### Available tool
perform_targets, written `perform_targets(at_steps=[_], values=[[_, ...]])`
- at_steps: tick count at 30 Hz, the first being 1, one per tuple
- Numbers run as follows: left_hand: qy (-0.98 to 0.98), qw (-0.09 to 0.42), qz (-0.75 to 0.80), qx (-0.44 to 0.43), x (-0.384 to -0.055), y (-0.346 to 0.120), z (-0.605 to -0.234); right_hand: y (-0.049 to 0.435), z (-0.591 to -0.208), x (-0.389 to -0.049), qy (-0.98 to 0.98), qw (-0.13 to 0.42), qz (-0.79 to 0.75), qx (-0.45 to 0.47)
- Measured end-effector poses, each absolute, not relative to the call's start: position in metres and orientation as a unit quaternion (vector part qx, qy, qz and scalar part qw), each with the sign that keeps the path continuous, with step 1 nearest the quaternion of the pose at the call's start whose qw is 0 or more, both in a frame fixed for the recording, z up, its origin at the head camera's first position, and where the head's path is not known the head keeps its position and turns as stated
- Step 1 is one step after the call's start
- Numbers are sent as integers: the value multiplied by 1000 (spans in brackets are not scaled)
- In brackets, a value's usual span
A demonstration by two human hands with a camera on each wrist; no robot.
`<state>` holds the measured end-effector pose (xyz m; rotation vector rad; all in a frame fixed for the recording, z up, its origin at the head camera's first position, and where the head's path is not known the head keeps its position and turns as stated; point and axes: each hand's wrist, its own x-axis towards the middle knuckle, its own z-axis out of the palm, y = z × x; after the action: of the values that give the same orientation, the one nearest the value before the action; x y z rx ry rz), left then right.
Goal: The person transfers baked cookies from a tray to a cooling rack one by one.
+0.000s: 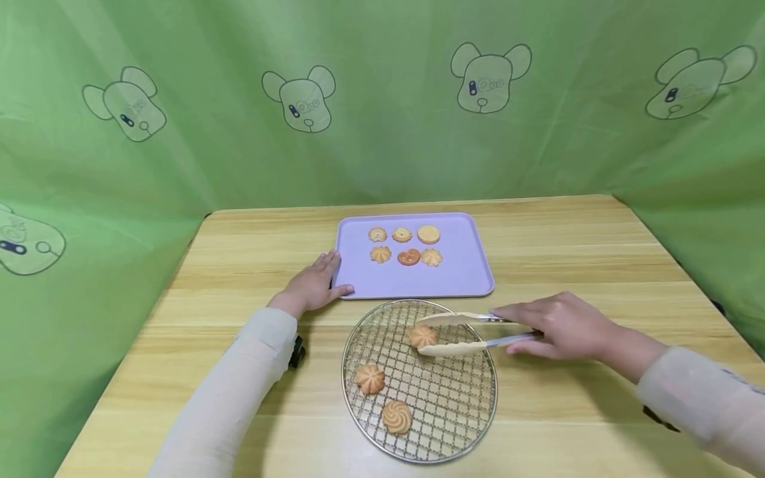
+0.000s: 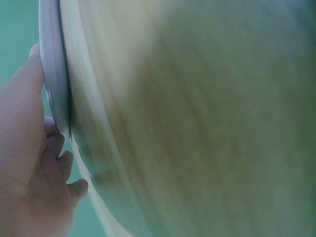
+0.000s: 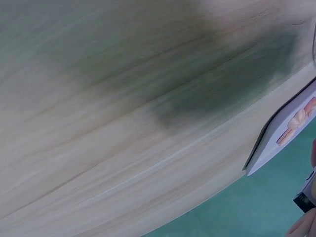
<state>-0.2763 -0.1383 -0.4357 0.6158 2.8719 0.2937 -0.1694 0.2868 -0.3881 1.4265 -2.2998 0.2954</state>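
Observation:
My right hand [image 1: 562, 326] grips a pair of metal tongs with beige tips [image 1: 454, 348]. The tips stand on either side of a flower-shaped cookie [image 1: 422, 336], over the far part of a round wire rack [image 1: 445, 425]. Another flower-shaped cookie [image 1: 370, 379] and a swirl cookie [image 1: 397, 417] lie at the rack's left and front. At the near left corner of a lilac tray [image 1: 358, 282], my left hand [image 1: 312, 285] rests with its fingers along the side and the thumb on the front rim. The left wrist view shows this hand [image 2: 29, 153] against the tray's edge [image 2: 53, 69].
Two rows of cookies lie on the tray, among them a round cookie [image 1: 428, 234] and a brown pretzel-shaped cookie [image 1: 409, 257]. Tray and rack sit close together on a wooden table [image 1: 239, 265]. A green curtain [image 1: 382, 166] with bear-head prints encloses the back and sides.

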Motion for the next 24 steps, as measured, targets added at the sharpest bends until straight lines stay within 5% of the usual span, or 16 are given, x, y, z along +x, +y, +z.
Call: perform_targets(at_steps=[24], values=[[968, 86, 93, 215, -277, -138, -437, 295, -387, -158, -765, 173, 131, 607]])
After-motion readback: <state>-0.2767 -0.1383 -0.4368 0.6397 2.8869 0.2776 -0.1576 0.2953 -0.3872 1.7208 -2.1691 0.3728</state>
